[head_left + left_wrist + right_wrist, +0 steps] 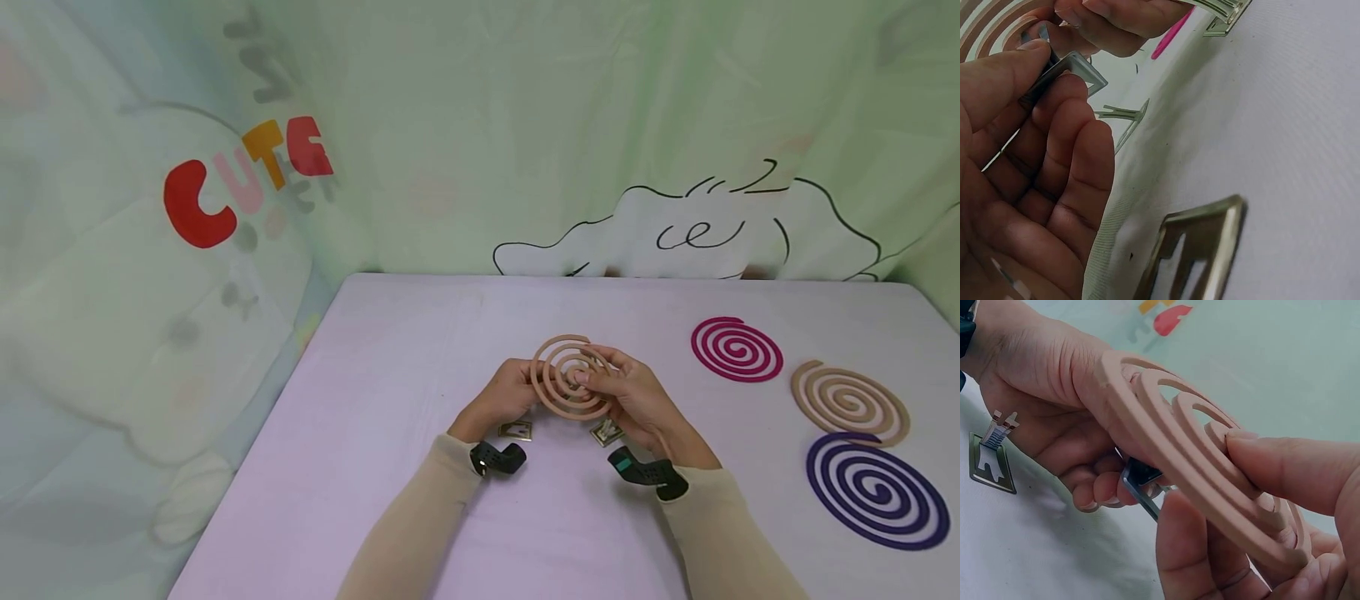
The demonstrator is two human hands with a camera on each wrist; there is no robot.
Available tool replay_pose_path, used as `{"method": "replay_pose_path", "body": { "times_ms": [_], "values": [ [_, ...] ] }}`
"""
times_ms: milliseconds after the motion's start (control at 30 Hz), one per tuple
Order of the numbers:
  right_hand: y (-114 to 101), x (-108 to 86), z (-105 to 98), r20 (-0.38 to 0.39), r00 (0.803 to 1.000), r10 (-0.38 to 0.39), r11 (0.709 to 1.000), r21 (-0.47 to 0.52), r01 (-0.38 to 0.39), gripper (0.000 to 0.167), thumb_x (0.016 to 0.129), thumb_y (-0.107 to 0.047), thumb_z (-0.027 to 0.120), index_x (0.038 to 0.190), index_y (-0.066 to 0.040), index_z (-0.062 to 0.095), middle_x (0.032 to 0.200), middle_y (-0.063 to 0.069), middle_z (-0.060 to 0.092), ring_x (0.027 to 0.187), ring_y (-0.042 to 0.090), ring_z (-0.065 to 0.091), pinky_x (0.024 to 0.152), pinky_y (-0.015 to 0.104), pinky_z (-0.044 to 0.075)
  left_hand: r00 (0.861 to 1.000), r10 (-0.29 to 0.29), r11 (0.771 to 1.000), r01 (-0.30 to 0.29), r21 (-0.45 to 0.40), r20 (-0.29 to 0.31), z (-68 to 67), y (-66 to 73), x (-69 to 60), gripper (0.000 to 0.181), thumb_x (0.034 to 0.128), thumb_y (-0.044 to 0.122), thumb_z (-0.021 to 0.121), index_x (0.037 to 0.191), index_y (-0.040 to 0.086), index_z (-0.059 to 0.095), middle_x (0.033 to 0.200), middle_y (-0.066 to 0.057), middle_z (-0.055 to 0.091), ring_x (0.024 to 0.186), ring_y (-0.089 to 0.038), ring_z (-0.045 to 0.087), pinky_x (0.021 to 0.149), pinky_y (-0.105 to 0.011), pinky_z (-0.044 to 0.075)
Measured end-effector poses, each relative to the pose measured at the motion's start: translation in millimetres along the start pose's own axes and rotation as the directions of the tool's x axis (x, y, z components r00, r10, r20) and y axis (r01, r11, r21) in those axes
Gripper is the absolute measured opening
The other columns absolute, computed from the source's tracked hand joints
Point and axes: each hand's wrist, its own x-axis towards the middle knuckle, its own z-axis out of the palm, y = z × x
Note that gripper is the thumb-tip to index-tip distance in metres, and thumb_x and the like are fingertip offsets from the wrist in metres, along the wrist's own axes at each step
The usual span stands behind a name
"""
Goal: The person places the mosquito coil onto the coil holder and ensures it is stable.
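Note:
Between my hands a tan mosquito coil (1179, 478) is held up, tilted, above the table. My right hand (637, 400) pinches it, the thumb lying near the spiral's centre and fingers behind. My left hand (504, 393) is behind the coil's left side; in the left wrist view its thumb and forefinger pinch a small metal coil stand (1075, 65) with a raised prong. That stand is close to the coil's underside; whether the prong touches the coil cannot be told. Two more metal stands, a left one (516, 430) and a right one (607, 432), lie below the hands.
At the right of the table (360, 367) lie a magenta coil (738, 351), another tan coil (850, 405) and a dark purple coil (882, 494), whose top edge meets the tan one. A printed curtain (465, 150) hangs behind the table's far edge.

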Motion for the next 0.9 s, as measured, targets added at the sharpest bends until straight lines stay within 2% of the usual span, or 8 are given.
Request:
{"method": "replay_pose_path", "body": {
  "times_ms": [267,500,900],
  "values": [
    [0.6,-0.5,1.6,-0.008,1.000,0.000,0.999,-0.043,-0.001,0.071,0.101,-0.007,0.068,0.160,0.001,0.027,0.110,0.001,0.070,0.089,0.009,0.071,0.075,0.024,0.061,1.000,0.016,1.000,-0.016,-0.013,0.000,0.3,-3.5,-0.8,0.014,0.0966,-0.002,0.067,0.105,-0.008,0.076,0.081,-0.013,0.073,0.064,-0.006,0.049,0.059,-0.020,0.039],
    [-0.1,0.1,3.2,-0.008,1.000,-0.007,0.998,-0.056,0.006,0.071,0.101,-0.005,0.067,0.159,0.002,0.027,0.111,0.002,0.069,0.094,0.009,0.071,0.078,0.024,0.060,0.999,0.034,0.999,-0.034,0.037,-0.005,1.2,-1.6,-2.4,0.015,0.0955,-0.003,0.067,0.106,-0.007,0.077,0.091,-0.019,0.075,0.070,-0.003,0.053,0.066,-0.018,0.043],
    [-1.2,-2.0,3.6,-0.014,1.000,0.011,0.997,-0.081,-0.012,0.069,0.101,-0.006,0.068,0.158,0.002,0.030,0.113,0.002,0.067,0.094,0.009,0.070,0.078,0.023,0.060,1.000,0.010,0.999,-0.010,0.041,-0.010,2.1,-0.6,-2.6,0.015,0.0966,-0.003,0.066,0.105,-0.005,0.078,0.090,-0.017,0.075,0.071,-0.005,0.053,0.066,-0.018,0.043]
  ]
}}
